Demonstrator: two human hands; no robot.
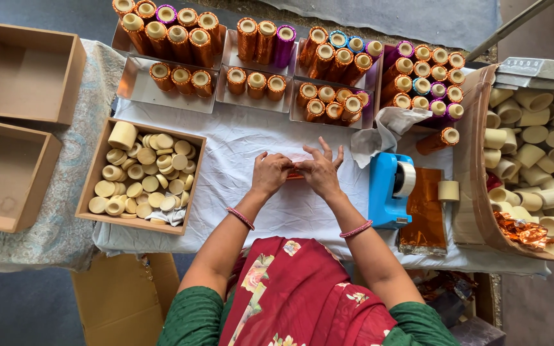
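The left hand [269,172] and right hand [320,170] meet knuckle to knuckle just left of the blue tape dispenser [389,189], both closed down on a small orange foil-wrapped roll [295,174] that lies pinned between them on the white cloth [238,144], only a sliver showing. Left of the dispenser beyond the hands sits a wooden box of pale discs [141,176]; above it stand trays of wrapped rolls [258,61], and right of it a bin of bare cream tubes [533,160].
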